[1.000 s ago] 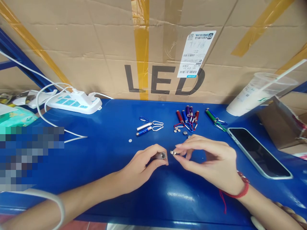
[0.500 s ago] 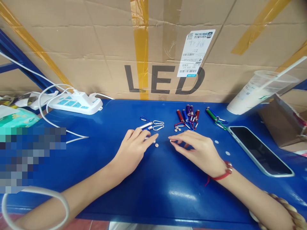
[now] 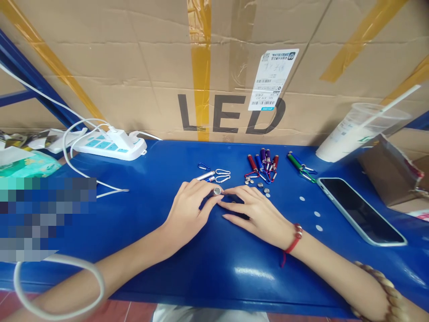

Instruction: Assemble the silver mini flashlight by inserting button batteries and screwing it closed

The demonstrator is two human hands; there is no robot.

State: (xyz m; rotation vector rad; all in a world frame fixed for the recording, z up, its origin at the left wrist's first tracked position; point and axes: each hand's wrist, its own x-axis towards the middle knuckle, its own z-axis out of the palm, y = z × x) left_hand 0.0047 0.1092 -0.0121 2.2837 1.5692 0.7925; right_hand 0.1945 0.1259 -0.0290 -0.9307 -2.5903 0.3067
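Note:
My left hand [image 3: 187, 208] is closed in a pinch around a small silver tube [image 3: 217, 191], probably a mini flashlight body, its round end facing me. Fingertips of my right hand [image 3: 251, 208] meet the tube's right edge; its fingers are spread, the thumb apart, and I see nothing held in them. Just beyond my left hand lie another silver tube [image 3: 205, 175], a small blue tube [image 3: 210, 179], silver carabiners [image 3: 223, 179] and a blue carabiner [image 3: 203, 166]. Several button cells [image 3: 266, 191] are scattered behind my right hand.
Mini flashlights with carabiners [image 3: 263, 162] lie at the back, a green one [image 3: 295, 162] farther right. White discs [image 3: 317, 214] and a phone [image 3: 362, 211] are on the right. A plastic cup [image 3: 348, 132] stands behind; a power strip [image 3: 109, 145] with cables sits left. A large carton [image 3: 134, 67] backs the table.
My right hand has moved left to meet my left hand and no longer shows the button cell it pinched. The tube in my left hand has turned end-on towards me. More button cells are visible.

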